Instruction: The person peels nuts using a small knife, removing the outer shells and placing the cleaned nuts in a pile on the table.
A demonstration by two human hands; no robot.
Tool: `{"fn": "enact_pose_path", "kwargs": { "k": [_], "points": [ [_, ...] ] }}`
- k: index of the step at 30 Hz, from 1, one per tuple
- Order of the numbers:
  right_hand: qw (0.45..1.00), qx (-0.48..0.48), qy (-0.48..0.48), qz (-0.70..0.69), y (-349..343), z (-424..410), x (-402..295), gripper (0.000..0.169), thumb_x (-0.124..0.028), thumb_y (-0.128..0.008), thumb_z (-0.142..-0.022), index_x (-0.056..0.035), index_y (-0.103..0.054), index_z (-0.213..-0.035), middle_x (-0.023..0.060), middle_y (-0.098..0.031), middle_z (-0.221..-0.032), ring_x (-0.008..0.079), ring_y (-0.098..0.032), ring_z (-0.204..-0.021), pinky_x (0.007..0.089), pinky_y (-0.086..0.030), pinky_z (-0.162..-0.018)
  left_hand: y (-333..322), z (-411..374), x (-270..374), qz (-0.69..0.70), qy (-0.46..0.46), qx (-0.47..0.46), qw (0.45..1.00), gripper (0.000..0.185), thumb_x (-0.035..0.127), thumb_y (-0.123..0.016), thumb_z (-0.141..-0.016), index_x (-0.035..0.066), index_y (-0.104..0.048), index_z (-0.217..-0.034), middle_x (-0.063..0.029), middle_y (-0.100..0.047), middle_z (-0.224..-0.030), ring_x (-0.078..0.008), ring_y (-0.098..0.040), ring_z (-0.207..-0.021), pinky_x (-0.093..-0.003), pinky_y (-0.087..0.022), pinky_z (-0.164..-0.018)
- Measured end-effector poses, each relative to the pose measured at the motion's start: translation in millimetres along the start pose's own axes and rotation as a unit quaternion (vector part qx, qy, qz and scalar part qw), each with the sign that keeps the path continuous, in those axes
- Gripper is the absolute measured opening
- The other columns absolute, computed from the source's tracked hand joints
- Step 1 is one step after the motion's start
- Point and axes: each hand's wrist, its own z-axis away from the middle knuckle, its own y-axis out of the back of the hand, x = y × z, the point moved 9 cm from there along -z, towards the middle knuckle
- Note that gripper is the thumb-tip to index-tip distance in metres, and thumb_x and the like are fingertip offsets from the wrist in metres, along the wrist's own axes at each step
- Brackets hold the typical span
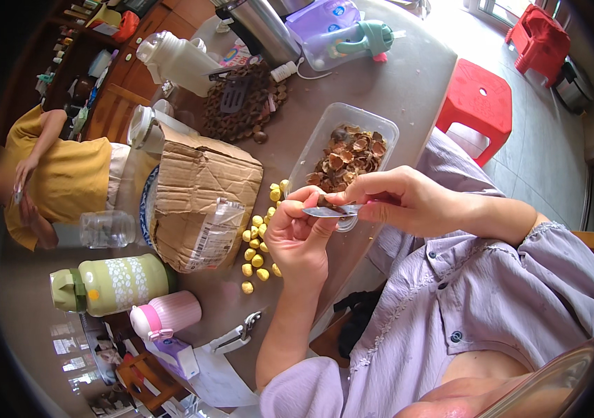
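Observation:
My left hand point(297, 237) pinches a brown chestnut point(324, 201) between its fingers. In my right hand point(407, 201) is a small knife point(323, 212), its blade lying against the chestnut and a bit of pink handle showing. My right thumb and forefinger are close against the nut as well. Just beyond both hands, a clear plastic container point(390, 137) holds many brown shell pieces point(346, 157) and a dark whole chestnut point(339, 135). Several yellow peeled chestnuts point(258, 259) lie loose on the table to the left, partly hidden by my left hand.
A torn cardboard box point(205, 183) stands left of the nuts. A brown trivet point(244, 104) carries a slotted spatula point(235, 94). Bottles, including a green one point(124, 285) and a pink one point(171, 316), line the table. A hand tool point(235, 334) lies nearby. A person point(72, 167) is across; a red stool point(477, 102) stands right.

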Motion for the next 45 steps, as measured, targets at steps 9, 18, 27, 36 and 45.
{"fn": "enact_pose_path", "kwargs": {
  "k": [9, 18, 27, 36, 45],
  "points": [
    [0.996, 0.072, 0.04, 0.034, -8.2, 0.5, -11.7, 0.008, -0.007, -0.057, -0.092, -0.001, -0.057, -0.097, 0.0083, -0.058, -0.075, 0.0125, -0.053, -0.068, 0.0287, -0.044, -0.062, -0.1, 4.0, 2.1, -0.014, 0.001, 0.011, 1.0, 0.017, -0.008, -0.067, -0.082, -0.002, -0.053, -0.09, -0.0135, -0.06, -0.108, -0.0146, -0.063, -0.089, -0.0263, -0.056, -0.074],
    [0.98, 0.161, 0.11, 0.036, -1.9, -3.2, -6.2, 0.005, -0.003, -0.057, -0.091, 0.0005, -0.054, -0.092, 0.0066, -0.053, -0.07, 0.0117, -0.046, -0.063, 0.0284, -0.042, -0.058, 5.9, 4.7, -3.8, -0.021, 0.002, 0.029, 0.999, 0.023, -0.012, -0.066, -0.08, 0.0, -0.051, -0.092, -0.0144, -0.06, -0.105, -0.0138, -0.062, -0.083, -0.0253, -0.056, -0.072],
    [0.994, 0.053, 0.018, 0.09, 17.3, -19.0, -8.2, 0.024, -0.009, -0.055, -0.094, -0.0037, -0.06, -0.116, 0.0084, -0.063, -0.079, 0.0094, -0.049, -0.066, 0.026, -0.044, -0.061, 0.5, -0.3, -6.3, 0.053, 0.036, 0.037, 0.997, 0.023, -0.002, -0.064, -0.086, 0.002, -0.056, -0.107, -0.0098, -0.063, -0.107, -0.0185, -0.063, -0.096, -0.0276, -0.053, -0.086],
    [0.997, -0.06, -0.004, -0.055, -2.4, -11.7, -12.5, 0.038, -0.018, -0.052, -0.099, -0.0062, -0.051, -0.134, -0.0039, -0.049, -0.078, 0.0041, -0.037, -0.069, 0.0206, -0.034, -0.061, 8.0, 0.0, -8.8, 0.031, 0.034, 0.047, 0.998, 0.028, 0.001, -0.071, -0.082, 0.003, -0.06, -0.108, -0.0074, -0.065, -0.103, -0.0163, -0.064, -0.094, -0.0287, -0.055, -0.082],
    [0.999, -0.03, 0.031, -0.014, -2.2, -9.4, -5.9, 0.034, -0.005, -0.052, -0.093, -0.0064, -0.056, -0.127, 0.009, -0.066, -0.096, 0.0098, -0.057, -0.084, 0.0264, -0.047, -0.073, 10.3, 1.8, -4.7, -0.008, 0.005, 0.03, 0.999, 0.02, -0.003, -0.069, -0.081, 0.0, -0.059, -0.098, -0.0104, -0.064, -0.102, -0.0153, -0.064, -0.087, -0.0273, -0.056, -0.075]
  ]
}}
